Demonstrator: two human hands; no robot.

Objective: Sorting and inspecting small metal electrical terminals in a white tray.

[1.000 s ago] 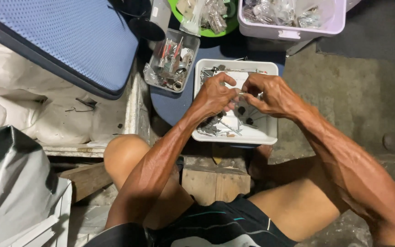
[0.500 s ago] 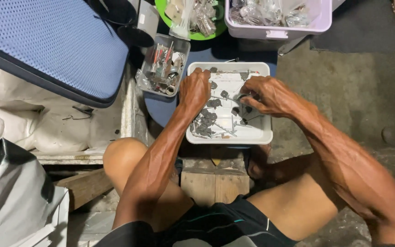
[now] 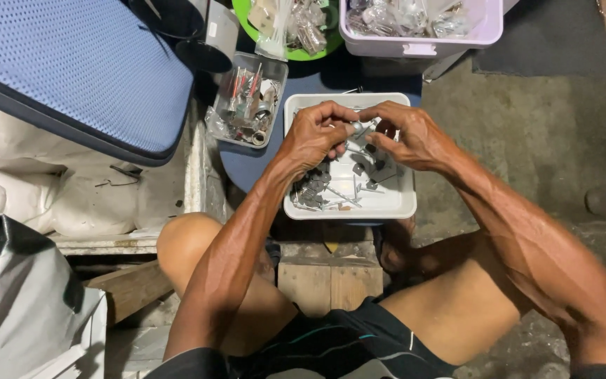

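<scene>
A white rectangular tray point(image 3: 394, 205) holds several small metal bolts and dark nuts. My left hand point(image 3: 315, 135) and my right hand point(image 3: 412, 133) meet above the tray's far half. Between their fingertips is a small metal bolt point(image 3: 360, 129), pinched from both sides. The rest of the loose hardware point(image 3: 338, 193) lies on the tray floor under my hands, partly hidden by them. My bare knees flank a wooden block below the tray.
A clear plastic box point(image 3: 245, 98) of mixed small parts sits left of the tray. Behind stand a green bowl point(image 3: 296, 49) and a pale lilac bin point(image 3: 422, 38) with bagged parts. A blue padded cushion point(image 3: 71, 70) fills the upper left; grey sheeting point(image 3: 15, 302) lies lower left.
My hands dipped into the tray, spread apart, then rose and came together again over its far half, fingertips now pinching a small bolt. The camera view shifted slightly.
</scene>
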